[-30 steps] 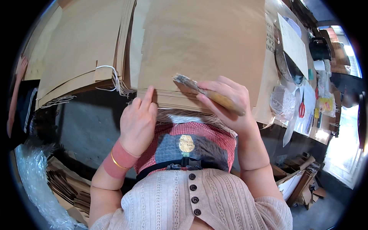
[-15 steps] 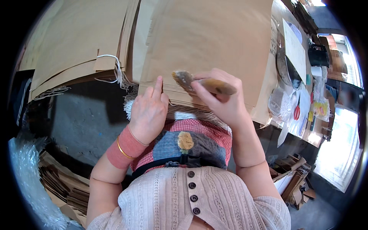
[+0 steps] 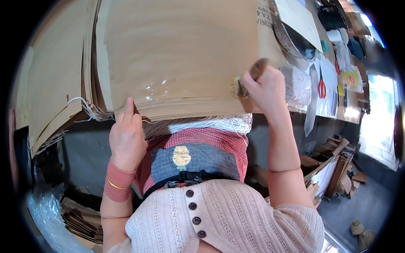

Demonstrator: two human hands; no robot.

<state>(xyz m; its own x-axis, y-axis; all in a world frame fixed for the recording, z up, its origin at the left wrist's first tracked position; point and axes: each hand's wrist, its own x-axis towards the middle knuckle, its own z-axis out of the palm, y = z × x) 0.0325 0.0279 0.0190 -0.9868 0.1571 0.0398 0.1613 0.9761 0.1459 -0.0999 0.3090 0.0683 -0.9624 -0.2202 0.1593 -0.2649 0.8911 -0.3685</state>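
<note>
My right hand [image 3: 269, 89] grips a brush with a brown handle [image 3: 258, 68]. Its pale bristles [image 3: 236, 86] touch the top sheet of a brown paper stack [image 3: 185, 46], close to the right side of its near edge. A wet, shiny patch [image 3: 154, 90] glistens on that sheet between my hands. At the near left corner, the outstretched index finger of my left hand [image 3: 127, 135] rests on the paper, and the other fingers are partly bent. Several sheet edges fan out in steps along the near side. White cords [image 3: 215, 123] hang beneath them.
On the left stands another brown paper stack [image 3: 59, 63] with white cord handles. To the right lie a long blade [image 3: 311, 101], red-handled scissors [image 3: 322, 88], a clear plastic bag [image 3: 297, 82] and a dark round basin [image 3: 295, 38]. Cardboard scraps [image 3: 337, 156] sit lower right.
The brush has swept right along the near edge of the sheet, and a shiny wet patch now shows left of it. My left finger stays at the corner. The whole view has shifted.
</note>
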